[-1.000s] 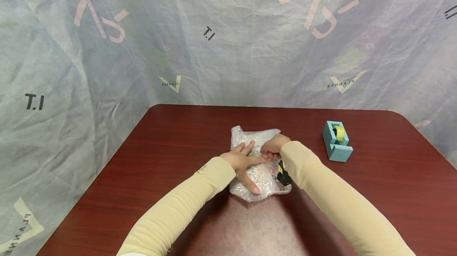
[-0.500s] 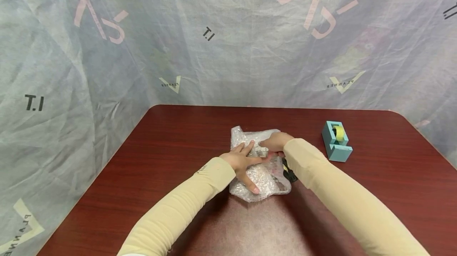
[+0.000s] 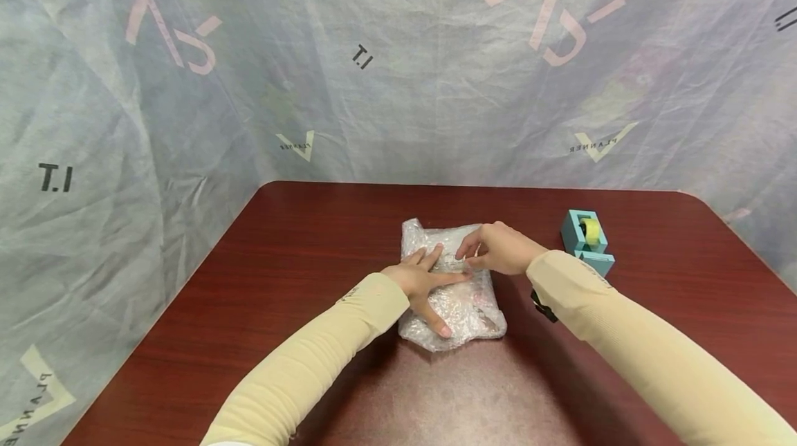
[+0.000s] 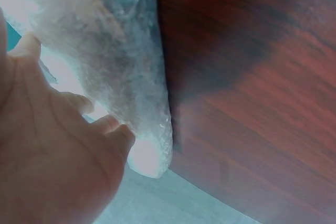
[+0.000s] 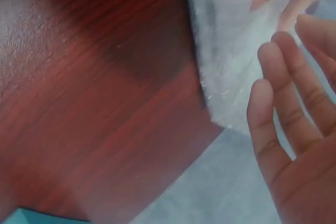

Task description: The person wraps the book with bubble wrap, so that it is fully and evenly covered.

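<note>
A bubble-wrapped package (image 3: 473,304) lies on the dark red table, flat and roughly rectangular, its contents blurred by the clear wrap. My left hand (image 3: 422,285) rests on top of it with the fingers spread wide. At the package's upper right side hovers my right hand (image 3: 503,249), its fingers loosely bent and holding nothing. In the right wrist view, those fingers (image 5: 274,66) are apart from one another, near the wrap (image 5: 231,72). The left wrist view shows the left palm (image 4: 58,145) beside the package's edge (image 4: 149,103).
A light blue tape dispenser (image 3: 585,242) with a yellow roll (image 3: 589,231) stands to the right, partly covered by the right sleeve (image 3: 579,287). Grey printed cloth (image 3: 398,86) hangs behind the table's (image 3: 336,225) far edge.
My right hand has lifted off the wrap and drawn back to the right, its fingers loosening. The left hand keeps its place on the package.
</note>
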`<move>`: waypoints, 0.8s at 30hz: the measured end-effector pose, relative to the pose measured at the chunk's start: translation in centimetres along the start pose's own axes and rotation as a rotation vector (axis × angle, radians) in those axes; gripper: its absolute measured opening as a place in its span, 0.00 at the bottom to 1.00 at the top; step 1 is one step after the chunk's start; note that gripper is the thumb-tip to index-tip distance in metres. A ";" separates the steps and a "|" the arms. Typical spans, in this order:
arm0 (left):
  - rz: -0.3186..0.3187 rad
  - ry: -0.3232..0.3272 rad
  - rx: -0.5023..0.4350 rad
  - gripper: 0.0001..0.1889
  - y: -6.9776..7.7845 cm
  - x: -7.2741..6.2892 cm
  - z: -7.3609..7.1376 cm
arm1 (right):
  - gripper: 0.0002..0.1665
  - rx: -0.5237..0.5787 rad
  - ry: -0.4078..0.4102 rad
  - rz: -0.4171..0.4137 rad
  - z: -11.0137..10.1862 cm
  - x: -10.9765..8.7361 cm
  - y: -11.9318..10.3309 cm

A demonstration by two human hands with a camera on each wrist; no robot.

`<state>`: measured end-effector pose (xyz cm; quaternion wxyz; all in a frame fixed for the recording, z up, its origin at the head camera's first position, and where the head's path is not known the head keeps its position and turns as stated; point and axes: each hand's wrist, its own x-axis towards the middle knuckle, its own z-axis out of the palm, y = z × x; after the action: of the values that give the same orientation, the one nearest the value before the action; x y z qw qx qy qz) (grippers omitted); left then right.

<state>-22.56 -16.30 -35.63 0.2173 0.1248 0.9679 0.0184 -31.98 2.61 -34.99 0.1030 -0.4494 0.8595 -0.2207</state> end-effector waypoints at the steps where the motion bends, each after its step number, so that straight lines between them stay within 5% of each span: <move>1: -0.004 -0.001 -0.002 0.55 0.0 0.0 0.0 | 0.08 -0.002 -0.013 -0.015 0.0 0.0 -0.1; 5: -0.001 -0.001 -0.009 0.55 -0.1 -0.1 -0.1 | 0.10 -0.063 -0.040 -0.032 0.3 0.2 -0.5; 13: 0.025 0.009 -0.018 0.54 -0.1 0.0 -0.1 | 0.15 -0.285 0.052 -0.070 1.0 0.5 0.0; 24: 0.017 0.004 -0.004 0.54 -0.1 -0.1 0.0 | 0.14 -0.509 0.166 -0.312 1.9 0.8 1.0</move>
<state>-22.55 -16.44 -35.58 0.2152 0.1327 0.9673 0.0225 -32.47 1.89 -37.11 -0.1187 -0.5679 0.8131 -0.0475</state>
